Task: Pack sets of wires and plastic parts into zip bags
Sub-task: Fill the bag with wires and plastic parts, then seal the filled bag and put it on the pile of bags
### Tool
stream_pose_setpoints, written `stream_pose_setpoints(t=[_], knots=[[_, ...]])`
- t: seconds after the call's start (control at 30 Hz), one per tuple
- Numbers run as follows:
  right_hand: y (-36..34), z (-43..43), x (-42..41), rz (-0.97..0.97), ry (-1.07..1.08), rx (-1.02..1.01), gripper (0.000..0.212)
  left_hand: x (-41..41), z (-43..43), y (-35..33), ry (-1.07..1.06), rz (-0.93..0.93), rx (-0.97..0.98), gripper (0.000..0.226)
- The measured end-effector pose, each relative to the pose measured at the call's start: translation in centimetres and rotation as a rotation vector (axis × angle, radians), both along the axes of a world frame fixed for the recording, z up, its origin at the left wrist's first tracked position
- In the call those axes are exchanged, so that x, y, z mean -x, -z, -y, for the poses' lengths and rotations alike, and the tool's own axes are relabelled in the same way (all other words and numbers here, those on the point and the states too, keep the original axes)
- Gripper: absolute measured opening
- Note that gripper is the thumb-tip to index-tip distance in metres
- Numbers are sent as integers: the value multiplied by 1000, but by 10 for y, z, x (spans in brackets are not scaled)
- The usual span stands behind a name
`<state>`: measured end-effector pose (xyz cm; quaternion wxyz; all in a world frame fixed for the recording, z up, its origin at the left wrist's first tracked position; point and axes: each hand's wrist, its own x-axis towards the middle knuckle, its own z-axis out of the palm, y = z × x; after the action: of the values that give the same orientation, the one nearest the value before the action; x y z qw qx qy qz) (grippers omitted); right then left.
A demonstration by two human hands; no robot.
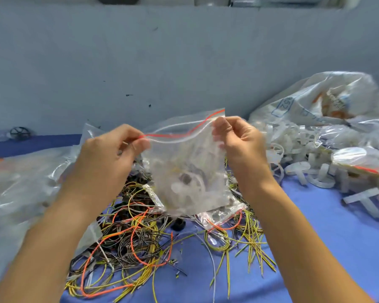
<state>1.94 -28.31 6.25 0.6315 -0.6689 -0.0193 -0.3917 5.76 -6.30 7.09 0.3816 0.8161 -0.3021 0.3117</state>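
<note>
- Hands were raised over the middle of the tabletop (315, 237), each taking one top corner of a clear zip bag (184, 171).
- The left hand (109, 154) pinched the left end of the red-lined strip between thumb and fingers; the right hand (239, 141) pinched the right corner, fingers curled.
- The bag hung upright between them with its mouth on top, probably so the pale plastic parts inside would settle low and leave the strip free.
- The strip's two lips looked parted along the middle, so I judged sealing to be the step in hand.
- Loose wires (140, 237) lay heaped directly beneath it, near the person, with another zip bag (223, 213) resting on them.
- White plastic parts (298, 154) were piled to the right, within reach, beside a large crumpled bag (315, 99) farther back.
</note>
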Motion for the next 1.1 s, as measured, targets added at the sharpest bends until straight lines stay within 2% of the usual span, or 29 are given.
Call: stream_pose_setpoints(t=[0.07, 0.17, 0.27, 0.37, 0.47, 0.67, 0.77, 0.83, 0.93, 1.03, 1.1], knots=[[0, -6, 1, 40, 18, 38, 19, 2, -3, -4, -41, 102, 10, 6], [1, -1, 6, 27, 48, -62, 19, 8, -6, -7, -8, 53, -30, 5], [5, 12, 11, 15, 80, -53, 17, 9, -5, -9, 12, 103, -66, 5], [18, 13, 18, -51, 29, -58, 15, 4, -6, -5, 56, -48, -97, 11], [24, 11, 27, -60, -15, -46, 15, 3, -13, 1, 152, -207, -33, 13], [13, 10, 42, -71, -123, -127, 24, 13, -24, -6, 263, -268, 22, 6], [6, 9, 52, -35, -185, -173, 24, 19, -28, -11, 265, -211, 96, 12], [1, 12, 55, 15, -249, -201, 23, 22, -26, -17, 294, -158, 228, 15], [7, 12, 47, -22, -366, -380, 16, 19, -14, -10, 326, -179, 344, 14], [26, 8, 31, -203, -480, -712, 18, 13, 3, 16, 344, -335, 395, 18], [35, 6, 23, -283, -491, -830, 21, 9, 13, 33, 338, -432, 448, 20]])
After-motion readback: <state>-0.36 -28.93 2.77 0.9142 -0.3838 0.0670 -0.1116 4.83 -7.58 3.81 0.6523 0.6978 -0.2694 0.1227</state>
